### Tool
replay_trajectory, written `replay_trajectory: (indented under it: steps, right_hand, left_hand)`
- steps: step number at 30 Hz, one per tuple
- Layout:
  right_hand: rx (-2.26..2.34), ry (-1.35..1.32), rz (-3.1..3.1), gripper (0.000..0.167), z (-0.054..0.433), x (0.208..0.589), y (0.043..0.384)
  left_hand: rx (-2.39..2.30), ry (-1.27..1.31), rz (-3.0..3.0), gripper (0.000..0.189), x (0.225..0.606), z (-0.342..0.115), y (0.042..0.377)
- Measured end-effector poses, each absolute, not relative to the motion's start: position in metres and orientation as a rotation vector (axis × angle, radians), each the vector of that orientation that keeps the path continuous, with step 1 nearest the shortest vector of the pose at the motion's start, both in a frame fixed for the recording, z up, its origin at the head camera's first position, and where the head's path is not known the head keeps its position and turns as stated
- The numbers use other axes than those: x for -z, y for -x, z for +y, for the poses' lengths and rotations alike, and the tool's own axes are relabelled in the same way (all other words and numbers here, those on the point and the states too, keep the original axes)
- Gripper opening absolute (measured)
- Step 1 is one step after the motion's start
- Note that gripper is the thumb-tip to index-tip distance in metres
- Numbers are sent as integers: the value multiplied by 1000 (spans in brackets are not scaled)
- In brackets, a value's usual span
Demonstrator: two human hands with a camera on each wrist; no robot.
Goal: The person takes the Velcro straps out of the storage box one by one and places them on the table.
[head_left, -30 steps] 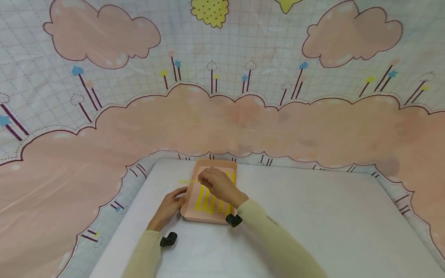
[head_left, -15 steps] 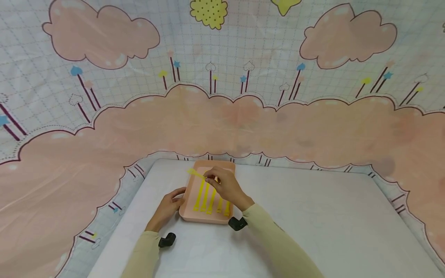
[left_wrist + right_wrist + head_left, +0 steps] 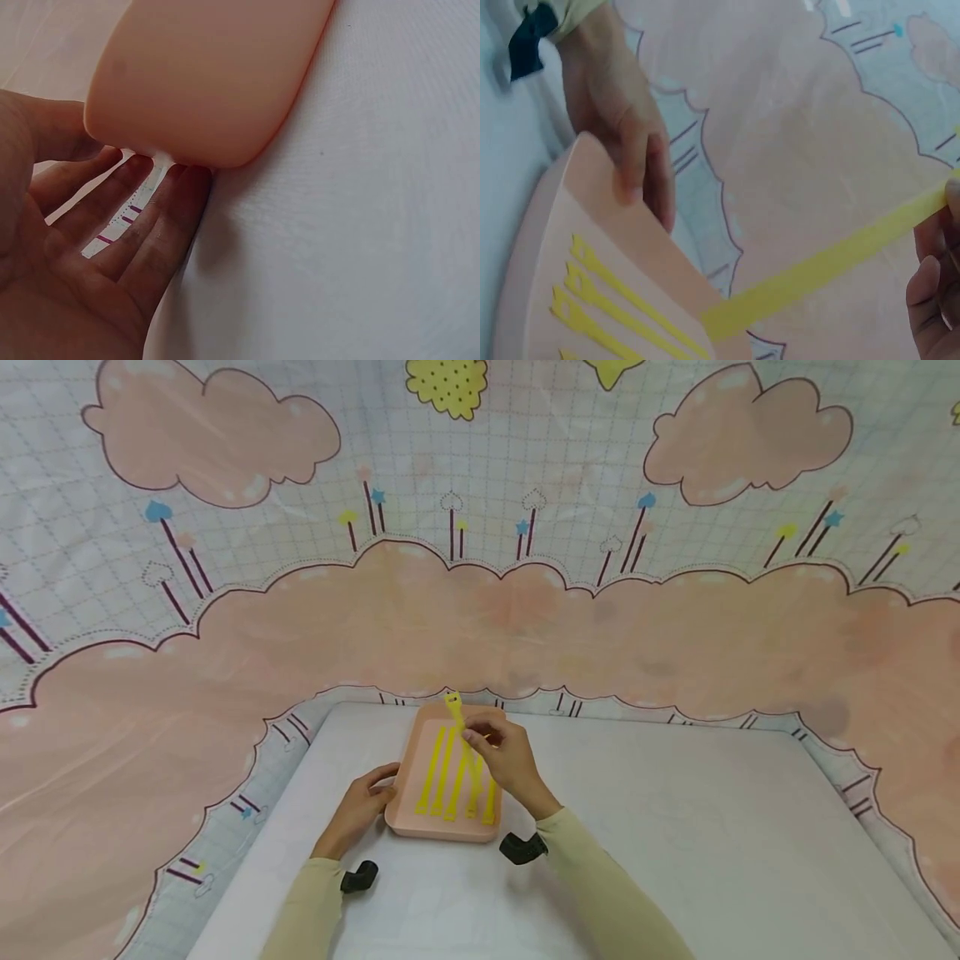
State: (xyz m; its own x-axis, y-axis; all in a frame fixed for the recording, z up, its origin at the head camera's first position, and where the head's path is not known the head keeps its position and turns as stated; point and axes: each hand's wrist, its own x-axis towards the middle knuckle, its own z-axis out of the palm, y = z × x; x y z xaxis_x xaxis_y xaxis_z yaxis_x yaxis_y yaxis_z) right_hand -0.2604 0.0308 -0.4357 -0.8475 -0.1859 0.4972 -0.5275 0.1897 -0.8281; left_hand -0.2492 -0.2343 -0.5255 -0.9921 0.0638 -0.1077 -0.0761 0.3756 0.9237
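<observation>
A peach-coloured tray (image 3: pixel 442 833) lies on the white table. My left hand (image 3: pixel 358 810) grips its left edge, the thumb over the rim (image 3: pixel 585 154) and the fingers against the outer wall, as the right wrist view shows. Above the tray's far part my right hand (image 3: pixel 513 764) pinches a flat yellow cable tie (image 3: pixel 802 281) between thumb and fingers. Its slotted head (image 3: pixel 453 700) points up and away, and its strap hangs down toward the tray. Several more yellow cable ties (image 3: pixel 427 777) lie side by side inside, slotted heads toward me.
The white table (image 3: pixel 712 843) stretches off to the right of the tray. Behind it hangs a patterned cloth (image 3: pixel 570 635) with pink clouds. Black wrist cameras (image 3: pixel 360 877) are worn on both wrists.
My right hand has moved slightly right and toward me over the tray. The held tie has swung from pointing left to nearly upright. My left hand stays on the tray.
</observation>
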Motion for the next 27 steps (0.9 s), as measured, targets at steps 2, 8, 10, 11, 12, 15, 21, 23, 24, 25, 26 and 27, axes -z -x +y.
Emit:
replay_trajectory:
  steps: [2,8,10,11,12,15,21,23,24,25,26,27]
  right_hand:
    - [-1844,-622,-2155,16,33,435,259]
    - [-2087,-487,-2104,18,42,435,255]
    - [-2118,-451,-2106,18,45,436,254]
    - [-2135,-436,-2105,19,46,436,254]
    - [-2155,-419,-2105,19,48,436,253]
    - [-2213,-377,-2114,19,54,439,252]
    - [-2281,-296,-2160,17,66,445,250]
    - [-2281,-277,-2178,17,70,448,249]
    - [-2277,-269,-2188,17,72,449,248]
    - [-2271,-264,-2199,16,74,450,248]
    - [-2264,-256,-2210,16,77,451,248]
    - [-2257,-248,-2222,16,79,452,248]
  left_hand:
    - [-1697,-1,2493,46,525,-235,249]
    - [-1724,-34,2470,47,524,-235,248]
    - [-1723,-35,2467,47,525,-236,248]
    - [-1722,-29,2467,47,525,-236,248]
    - [-1720,-23,2466,47,525,-235,249]
    - [-1707,-4,2474,46,525,-235,250]
    - [-1686,-3,2491,47,524,-235,251]
    - [-1685,-14,2491,47,524,-235,250]
    - [-1690,-12,2489,47,523,-235,250]
    - [-1693,-13,2489,47,523,-235,250]
    - [-1698,-11,2487,47,523,-235,249]
    - [-1700,-12,2485,47,524,-235,249]
